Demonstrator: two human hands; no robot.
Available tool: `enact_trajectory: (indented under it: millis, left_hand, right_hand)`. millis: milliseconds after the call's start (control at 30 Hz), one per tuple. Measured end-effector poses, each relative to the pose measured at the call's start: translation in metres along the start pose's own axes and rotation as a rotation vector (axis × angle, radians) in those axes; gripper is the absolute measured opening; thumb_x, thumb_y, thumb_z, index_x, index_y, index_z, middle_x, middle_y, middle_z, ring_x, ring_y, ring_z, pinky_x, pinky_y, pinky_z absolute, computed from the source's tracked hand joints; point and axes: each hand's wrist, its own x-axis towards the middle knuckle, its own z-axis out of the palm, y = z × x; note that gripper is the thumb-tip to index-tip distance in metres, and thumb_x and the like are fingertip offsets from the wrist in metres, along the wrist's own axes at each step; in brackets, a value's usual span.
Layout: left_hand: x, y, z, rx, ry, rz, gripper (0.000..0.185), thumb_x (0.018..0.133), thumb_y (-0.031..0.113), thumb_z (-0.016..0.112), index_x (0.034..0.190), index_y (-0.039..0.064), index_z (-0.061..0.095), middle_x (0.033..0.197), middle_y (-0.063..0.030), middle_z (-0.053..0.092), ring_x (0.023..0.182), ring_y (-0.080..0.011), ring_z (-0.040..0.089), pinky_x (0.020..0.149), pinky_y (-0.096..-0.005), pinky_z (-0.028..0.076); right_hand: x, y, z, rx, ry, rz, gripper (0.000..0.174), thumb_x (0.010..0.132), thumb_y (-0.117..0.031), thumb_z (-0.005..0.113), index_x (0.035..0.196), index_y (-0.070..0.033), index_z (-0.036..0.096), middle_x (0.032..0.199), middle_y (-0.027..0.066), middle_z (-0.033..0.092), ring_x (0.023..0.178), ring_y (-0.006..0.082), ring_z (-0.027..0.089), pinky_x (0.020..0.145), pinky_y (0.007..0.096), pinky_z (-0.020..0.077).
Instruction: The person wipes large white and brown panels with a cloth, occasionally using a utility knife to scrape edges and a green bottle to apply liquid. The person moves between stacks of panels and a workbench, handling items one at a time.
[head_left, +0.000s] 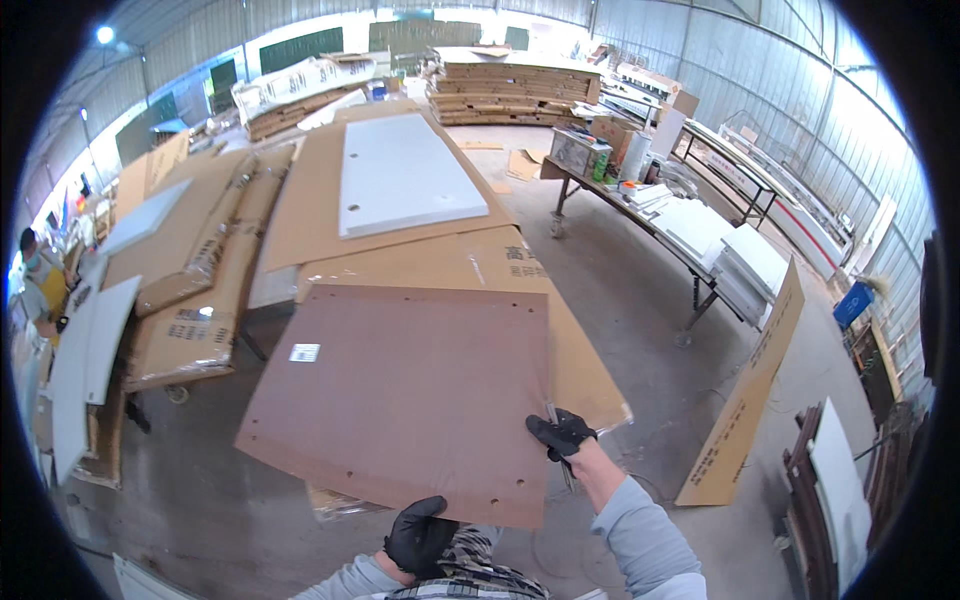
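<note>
A reddish-brown board (412, 390) with drilled holes near its edges and a small white label lies in front of me, above a cardboard-covered stack (577, 360). My left hand (421, 534), in a black glove, grips the board's near edge. At its right edge is my right hand (562, 433), also gloved in black, with its fingers closed around a thin metallic tool (568, 476) whose kind I cannot tell; whether this hand also grips the board is unclear. Beyond, white panels (405, 176) with holes rest on a cardboard sheet (307, 202).
Wrapped cardboard packs (187, 330) and white panels (71, 375) stand at the left, near another person (41, 285). A wheeled table (637, 214) with white boards is at the right. A cardboard sheet (739, 397) stands upright near leaning panels (840, 495). Cables lie on the floor.
</note>
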Motion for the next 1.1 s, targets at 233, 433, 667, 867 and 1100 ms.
enact_trajectory:
  millis: [233,433,667,867,1100]
  left_hand:
    - [0.124,-0.022,0.103,-0.342,0.072,-0.494,0.046,0.095,0.019,0.049,0.136,0.002,0.037,0.134,-0.0145,0.048,0.126,-0.0259,0.044,0.11,-0.0373,0.033]
    - [0.188,-0.017,0.177,0.62,-0.362,-0.465,0.046,0.101,0.03,0.038,0.136,0.0,0.041,0.132,-0.0175,0.05,0.121,-0.0224,0.049,0.105,-0.0359,0.037]
    - [0.305,-0.048,0.232,1.003,0.059,-0.052,0.027,0.092,0.011,0.055,0.116,0.001,0.062,0.09,-0.0063,0.067,0.079,-0.0125,0.064,0.068,-0.0276,0.052]
    - [0.404,-0.08,0.223,1.651,0.476,0.629,0.039,0.083,0.015,0.066,0.12,0.003,0.059,0.103,-0.0159,0.065,0.099,-0.028,0.061,0.086,-0.0372,0.048]
    - [0.44,-0.095,0.218,2.228,0.85,0.414,0.078,0.08,0.042,0.06,0.144,0.009,0.029,0.151,-0.0203,0.021,0.141,-0.0379,0.015,0.115,-0.0483,0.01]
  right_hand:
    - [0.125,-0.005,-0.098,-0.087,0.084,-0.174,0.036,0.085,-0.033,0.069,0.101,0.0,0.064,0.081,0.004,0.064,0.076,0.01,0.058,0.066,0.0273,0.0465]
    - [0.203,-0.028,-0.21,0.203,-0.04,-0.287,0.033,0.09,-0.034,0.062,0.108,-0.006,0.061,0.092,0.0113,0.069,0.081,0.0187,0.067,0.066,0.0313,0.0517]
    - [0.186,0.034,-0.355,-0.004,-0.076,0.2,0.04,0.092,-0.043,0.055,0.115,-0.011,0.058,0.092,0.0095,0.07,0.072,0.0133,0.067,0.049,0.0205,0.0363]
    - [0.242,0.071,-0.43,0.15,-0.083,0.352,0.044,0.085,-0.044,0.064,0.113,-0.009,0.06,0.086,0.0094,0.07,0.069,0.0142,0.065,0.053,0.0235,0.0388]
    - [0.308,0.047,-0.507,0.17,-0.117,0.326,0.036,0.085,-0.036,0.064,0.105,-0.006,0.065,0.073,0.0134,0.067,0.06,0.0198,0.063,0.054,0.027,0.0465]
